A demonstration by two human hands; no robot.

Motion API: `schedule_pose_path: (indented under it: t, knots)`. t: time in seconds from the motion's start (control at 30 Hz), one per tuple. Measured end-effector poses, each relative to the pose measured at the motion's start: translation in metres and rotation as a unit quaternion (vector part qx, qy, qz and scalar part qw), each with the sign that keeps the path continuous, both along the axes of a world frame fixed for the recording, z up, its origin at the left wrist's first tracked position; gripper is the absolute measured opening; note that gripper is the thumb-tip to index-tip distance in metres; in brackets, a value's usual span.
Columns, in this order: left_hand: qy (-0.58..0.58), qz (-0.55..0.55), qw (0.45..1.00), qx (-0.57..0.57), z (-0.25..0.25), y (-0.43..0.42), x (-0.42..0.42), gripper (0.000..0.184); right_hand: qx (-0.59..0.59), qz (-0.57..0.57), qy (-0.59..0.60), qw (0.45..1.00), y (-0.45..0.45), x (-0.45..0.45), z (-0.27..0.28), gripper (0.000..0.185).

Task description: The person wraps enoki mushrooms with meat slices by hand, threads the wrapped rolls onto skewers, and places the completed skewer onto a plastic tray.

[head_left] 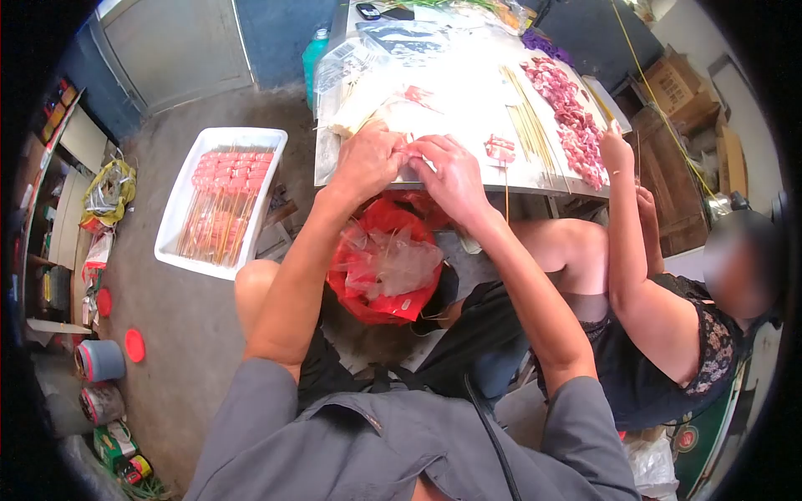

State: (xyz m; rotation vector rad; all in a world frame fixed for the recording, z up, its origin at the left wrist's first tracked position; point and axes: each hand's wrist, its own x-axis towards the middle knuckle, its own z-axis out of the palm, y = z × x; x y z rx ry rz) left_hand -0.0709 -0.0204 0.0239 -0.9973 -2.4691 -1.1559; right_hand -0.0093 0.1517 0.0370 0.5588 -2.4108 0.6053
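Note:
At the near edge of the white table (455, 108), my left hand (368, 160) and my right hand (449, 174) meet, fingers pinched together. A small pinkish bit shows between the fingertips; I cannot make out what it is. Just beyond my hands lies some reddish meat (419, 98), washed out by glare. Thin wooden skewers (355, 104) lie near my left hand. To the right of my right hand is a meat skewer (500, 149), its stick jutting over the edge. More bare skewers (528, 117) lie beside a long pile of cut raw meat (561, 104).
A white tub (174, 219) of finished meat skewers (232, 175) stands at the left. Between my knees is a red bag-lined bin (347, 296) holding clear plastic. A co-worker (660, 326) sits at the right, hands at the table. Lidded buckets (104, 361) line the left floor.

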Motion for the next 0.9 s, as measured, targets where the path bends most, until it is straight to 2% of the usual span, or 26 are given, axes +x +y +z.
schedule_pose_path:
  t: [0.23,0.33,0.47,0.53,0.63,0.8,0.9]
  knots:
    - [0.009,-0.052,0.998,0.029,-0.001,-0.007,0.007,0.019,0.007,0.0,-0.023,1.0,-0.002,0.006,0.001,0.012]
    - [0.015,-0.003,1.0,0.005,-0.003,-0.005,0.007,0.019,-0.012,-0.011,-0.018,1.0,-0.006,-0.001,-0.001,0.011]
    - [0.046,-0.015,0.998,0.03,-0.003,-0.002,0.006,0.018,-0.027,-0.001,0.025,0.999,-0.007,0.012,0.004,0.009]
    - [-0.026,-0.046,0.998,0.013,0.005,-0.009,0.014,0.017,-0.031,0.017,0.038,0.999,-0.007,0.017,0.004,0.008]
    - [-0.021,-0.041,0.998,0.048,0.001,-0.008,0.013,0.018,-0.006,0.041,0.034,0.999,-0.004,0.017,0.004,0.006]
    - [0.029,-0.03,0.999,0.033,0.0,-0.009,0.013,0.016,-0.053,-0.054,-0.044,0.996,-0.009,0.001,0.003,0.006]
    - [0.045,0.005,0.999,-0.002,-0.001,-0.004,0.01,0.015,-0.07,-0.07,-0.027,0.995,-0.009,-0.003,0.002,0.007]
